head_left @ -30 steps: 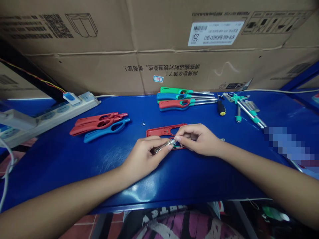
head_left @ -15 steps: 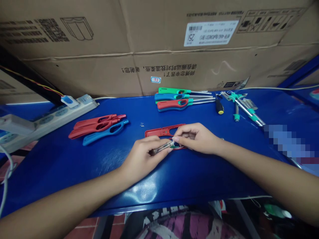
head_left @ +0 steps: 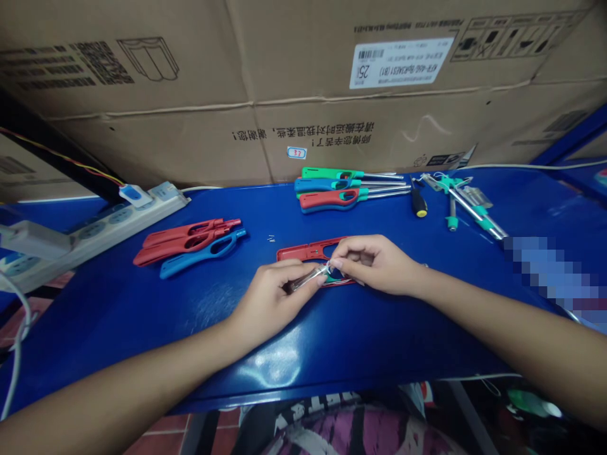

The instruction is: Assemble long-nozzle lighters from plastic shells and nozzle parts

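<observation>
Between the thumb and fingers of my left hand (head_left: 277, 287) lies a clear lighter fuel tank (head_left: 307, 278), tilted with its white-tipped end toward the right. My right hand (head_left: 374, 262) is closed in a pinch at that tip; what exactly its fingertips grip is too small to make out. Just behind my hands, a red lighter casing half (head_left: 303, 251) rests with its inner side up. A second red casing half (head_left: 345, 282) with a green part inside is partly covered by my hands.
Red and blue lighter casings (head_left: 190, 246) lie left, beside a power strip (head_left: 128, 218). Tiny screws (head_left: 271, 239) sit behind my left hand. Assembled lighters (head_left: 329, 200), a screwdriver (head_left: 419, 201) and metal tubes with green parts (head_left: 474, 208) lie along the back, before a cardboard box (head_left: 190, 126).
Both hands stay nearly where they were, with the fuel tank shifting only slightly between the fingers. The camera view has moved a little.
</observation>
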The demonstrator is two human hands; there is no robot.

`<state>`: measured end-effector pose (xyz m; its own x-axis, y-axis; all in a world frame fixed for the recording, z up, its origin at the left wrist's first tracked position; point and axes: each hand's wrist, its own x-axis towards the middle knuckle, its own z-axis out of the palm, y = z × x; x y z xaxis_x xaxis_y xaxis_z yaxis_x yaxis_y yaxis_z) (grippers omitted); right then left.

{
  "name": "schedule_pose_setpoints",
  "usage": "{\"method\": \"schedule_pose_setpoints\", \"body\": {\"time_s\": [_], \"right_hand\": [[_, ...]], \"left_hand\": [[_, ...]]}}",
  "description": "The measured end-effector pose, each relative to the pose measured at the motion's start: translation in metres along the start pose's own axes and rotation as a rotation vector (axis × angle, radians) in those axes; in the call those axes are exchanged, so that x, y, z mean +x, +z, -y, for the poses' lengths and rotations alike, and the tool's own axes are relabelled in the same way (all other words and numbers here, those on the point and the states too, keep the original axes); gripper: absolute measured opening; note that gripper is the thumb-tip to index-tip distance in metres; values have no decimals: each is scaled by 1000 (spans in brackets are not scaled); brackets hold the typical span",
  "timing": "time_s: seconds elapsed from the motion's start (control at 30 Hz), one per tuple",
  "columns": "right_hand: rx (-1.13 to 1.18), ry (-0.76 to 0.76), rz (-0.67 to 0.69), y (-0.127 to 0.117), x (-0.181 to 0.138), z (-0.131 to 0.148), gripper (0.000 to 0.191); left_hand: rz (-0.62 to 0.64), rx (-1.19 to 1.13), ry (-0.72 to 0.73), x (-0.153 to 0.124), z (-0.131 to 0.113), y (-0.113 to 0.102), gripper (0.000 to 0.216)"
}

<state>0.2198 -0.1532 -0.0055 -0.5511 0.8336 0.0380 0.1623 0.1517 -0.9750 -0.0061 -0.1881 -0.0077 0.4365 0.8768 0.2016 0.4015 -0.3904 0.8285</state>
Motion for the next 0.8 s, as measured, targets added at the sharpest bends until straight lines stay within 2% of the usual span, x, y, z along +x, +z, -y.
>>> {"method": "schedule_pose_setpoints", "body": {"time_s": [0.33,0.47,0.6,0.8], "right_hand": [[0,26,-27,3,0,-2,28],[0,4,-31,0,1,0,24],[-1,10,-53,-3,1,2,25],[-76,-22,-70,-8,2,0,25]], "left_hand": [[38,16,-16,1,3,-2,20],[7,84,66,0,0,-8,23],[-39,258,168,0,-5,-20,25],[122,505,184,4,-10,-33,14]]}}
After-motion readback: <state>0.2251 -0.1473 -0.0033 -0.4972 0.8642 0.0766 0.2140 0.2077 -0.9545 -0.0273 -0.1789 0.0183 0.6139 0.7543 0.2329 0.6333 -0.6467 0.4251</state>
